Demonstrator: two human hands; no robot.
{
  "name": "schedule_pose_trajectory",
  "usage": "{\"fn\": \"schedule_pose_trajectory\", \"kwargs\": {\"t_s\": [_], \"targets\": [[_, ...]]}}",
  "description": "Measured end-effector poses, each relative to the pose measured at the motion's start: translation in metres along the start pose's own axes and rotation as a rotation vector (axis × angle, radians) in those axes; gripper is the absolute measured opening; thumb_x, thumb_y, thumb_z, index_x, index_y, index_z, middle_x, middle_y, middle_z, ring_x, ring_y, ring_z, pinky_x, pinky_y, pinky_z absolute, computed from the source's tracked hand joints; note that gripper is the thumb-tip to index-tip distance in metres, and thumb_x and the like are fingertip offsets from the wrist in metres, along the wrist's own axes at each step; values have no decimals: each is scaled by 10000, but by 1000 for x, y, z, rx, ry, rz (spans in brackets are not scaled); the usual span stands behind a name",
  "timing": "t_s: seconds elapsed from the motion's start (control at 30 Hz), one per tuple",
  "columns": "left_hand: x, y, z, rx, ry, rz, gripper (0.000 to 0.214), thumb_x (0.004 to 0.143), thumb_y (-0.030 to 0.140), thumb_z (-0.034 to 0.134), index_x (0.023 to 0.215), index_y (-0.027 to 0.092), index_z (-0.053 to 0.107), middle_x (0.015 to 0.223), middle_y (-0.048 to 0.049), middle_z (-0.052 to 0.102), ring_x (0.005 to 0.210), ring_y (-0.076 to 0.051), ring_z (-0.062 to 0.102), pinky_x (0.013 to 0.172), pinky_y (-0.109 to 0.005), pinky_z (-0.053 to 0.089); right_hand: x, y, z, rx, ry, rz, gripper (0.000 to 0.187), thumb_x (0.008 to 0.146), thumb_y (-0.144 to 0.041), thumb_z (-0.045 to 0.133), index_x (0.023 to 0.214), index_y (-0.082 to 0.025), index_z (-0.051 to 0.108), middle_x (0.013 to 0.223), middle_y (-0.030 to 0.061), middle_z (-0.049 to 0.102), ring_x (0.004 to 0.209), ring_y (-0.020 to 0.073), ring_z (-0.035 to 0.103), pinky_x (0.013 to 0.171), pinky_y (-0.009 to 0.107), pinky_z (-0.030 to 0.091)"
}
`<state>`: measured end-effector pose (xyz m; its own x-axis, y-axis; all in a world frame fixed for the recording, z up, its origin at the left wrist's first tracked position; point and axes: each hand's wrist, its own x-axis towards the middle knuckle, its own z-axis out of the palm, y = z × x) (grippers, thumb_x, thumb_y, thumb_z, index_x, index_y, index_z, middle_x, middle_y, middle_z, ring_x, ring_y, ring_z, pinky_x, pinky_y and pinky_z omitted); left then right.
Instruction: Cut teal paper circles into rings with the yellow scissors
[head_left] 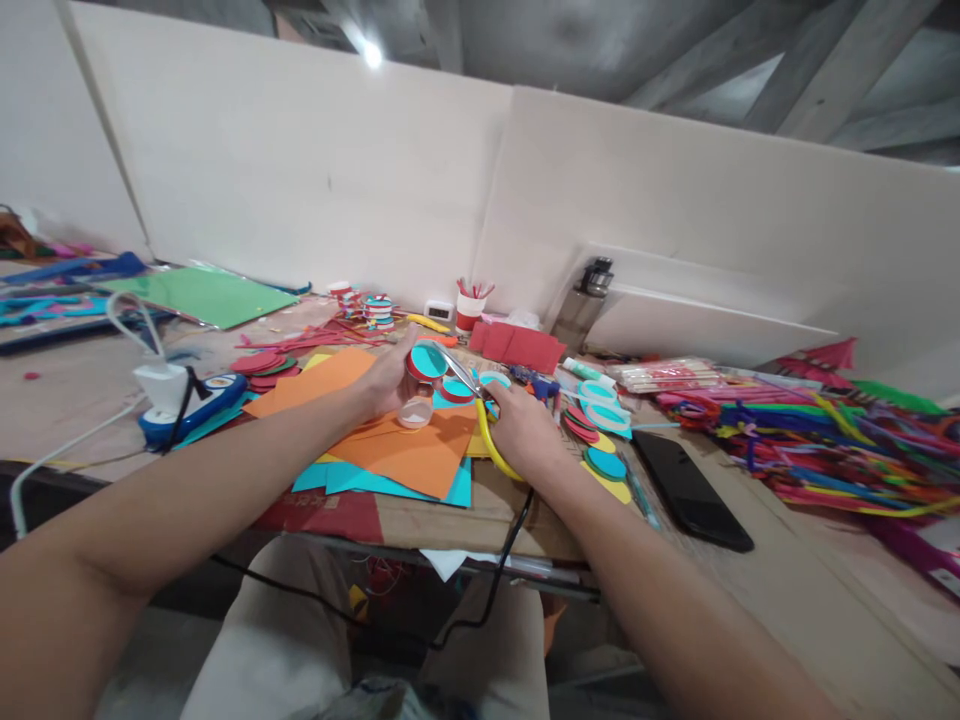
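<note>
My left hand (391,380) is closed around a small round piece with a red side and a light blue round face (427,362). My right hand (523,428) grips a pair of scissors (489,440) by the yellow handles. The metal blades point left and reach the edge of the round piece; whether they touch it I cannot tell. Below my left hand a small clear cup (415,413) sits on orange paper sheets (420,460). Another red-sided round piece with a blue face (456,390) lies just behind the scissors.
Blue sheets (397,485) lie under the orange ones. To the right are paper discs (606,462), a black phone (690,490) and colourful pipe cleaners (795,440). A blue power strip (196,408) stands left. Farther back are red paper (517,345) and a bottle (583,305).
</note>
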<state>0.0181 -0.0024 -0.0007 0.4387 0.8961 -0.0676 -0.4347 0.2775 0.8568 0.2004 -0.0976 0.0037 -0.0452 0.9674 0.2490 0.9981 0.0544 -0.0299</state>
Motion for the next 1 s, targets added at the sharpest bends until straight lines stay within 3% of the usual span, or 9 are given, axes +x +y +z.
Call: {"fn": "schedule_pose_trajectory", "kwargs": {"t_s": [0.27,0.63,1.0], "targets": [[1,3,-2,35,-15,15,698,938,664,290,682,110,629,550,-105,634,447,-173,604,384,-238,421,-1,-1,3,68,32,-31,365,945,-332,488,1282,-221,574,1158,126,600,965,248,640,763,301,458],[-3,0,-2,157,-111,-85,832,916,714,155,614,108,639,526,-132,621,373,-127,520,374,-214,390,-1,0,7,109,24,-47,431,943,-355,520,1342,-191,534,1189,145,580,1055,247,620,878,314,469],[-1,2,-3,139,-110,-49,820,904,734,200,627,102,643,569,-130,631,416,-135,551,361,-213,368,-2,-2,1,-13,-2,-42,442,924,-236,446,1356,-235,540,1200,122,622,973,260,660,787,331,484]]}}
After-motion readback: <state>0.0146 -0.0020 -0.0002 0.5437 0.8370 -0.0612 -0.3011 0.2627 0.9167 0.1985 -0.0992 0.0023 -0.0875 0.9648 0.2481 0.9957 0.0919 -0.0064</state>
